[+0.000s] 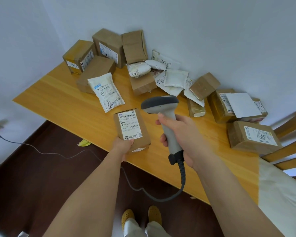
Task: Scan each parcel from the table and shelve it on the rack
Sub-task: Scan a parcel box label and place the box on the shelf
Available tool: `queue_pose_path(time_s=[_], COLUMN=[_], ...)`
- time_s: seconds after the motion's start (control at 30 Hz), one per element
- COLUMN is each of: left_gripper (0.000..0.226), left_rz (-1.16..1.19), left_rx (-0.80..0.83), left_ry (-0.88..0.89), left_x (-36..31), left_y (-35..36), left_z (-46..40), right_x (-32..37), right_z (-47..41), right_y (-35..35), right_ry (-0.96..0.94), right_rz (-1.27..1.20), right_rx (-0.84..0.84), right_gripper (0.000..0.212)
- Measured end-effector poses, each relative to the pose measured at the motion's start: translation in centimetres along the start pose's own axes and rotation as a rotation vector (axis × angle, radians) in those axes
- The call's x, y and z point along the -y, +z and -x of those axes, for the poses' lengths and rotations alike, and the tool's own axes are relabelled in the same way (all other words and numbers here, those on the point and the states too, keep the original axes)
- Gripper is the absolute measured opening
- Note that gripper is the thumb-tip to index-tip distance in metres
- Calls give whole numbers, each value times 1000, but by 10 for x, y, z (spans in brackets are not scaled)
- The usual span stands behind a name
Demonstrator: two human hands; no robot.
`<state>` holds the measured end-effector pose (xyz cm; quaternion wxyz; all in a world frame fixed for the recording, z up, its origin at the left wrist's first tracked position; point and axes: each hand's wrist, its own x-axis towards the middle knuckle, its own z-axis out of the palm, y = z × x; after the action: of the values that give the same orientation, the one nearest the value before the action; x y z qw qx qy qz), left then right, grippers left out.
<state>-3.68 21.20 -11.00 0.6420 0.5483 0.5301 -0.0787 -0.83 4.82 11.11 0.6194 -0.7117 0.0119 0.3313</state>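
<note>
Small cardboard parcel point(132, 130) at centre frame, label up, gripped at its lower corner by left hand point(122, 146), right hand point(179, 134) wrapped round grey scanner point(162, 113) just beside it, above wooden desk point(72, 106) with more parcels point(108, 48) heaped along upper edge

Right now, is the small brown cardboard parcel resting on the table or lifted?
Cannot tell: the left hand grips the small brown cardboard parcel at the wooden table edge, label up.

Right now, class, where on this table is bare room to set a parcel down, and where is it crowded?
Bare wood runs along the table's near edge and left corner, left of the held box; another strip lies right of the scanner, before the 2004 box. Parcels crowd the wall side.
</note>
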Motion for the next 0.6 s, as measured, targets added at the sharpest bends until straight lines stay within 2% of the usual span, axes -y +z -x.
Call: queue_pose_path(time_s=[0.07,0.23,0.37,0.47,0.6], left_gripper=[48,46,43,46,61], left_rz=[96,291,471,573,672], left_rx=[82,281,397,373,157], left_ry=[20,-4,73,167,319], left_x=[3,10,2,-5,8], left_y=[-3,-31,-67,-104,-165], left_z=[-1,15,49,90,157], right_x=[-16,-54,-56,-45,-29], right_z=[-10,-32,-36,-28,-2], right_y=[-2,3,28,61,113], right_ry=[30,74,1,-87,-196], right_rz=[36,1,-53,-61,-5], right_rx=[-36,-131,-50,86,312], right_gripper=[22,35,39,48,61])
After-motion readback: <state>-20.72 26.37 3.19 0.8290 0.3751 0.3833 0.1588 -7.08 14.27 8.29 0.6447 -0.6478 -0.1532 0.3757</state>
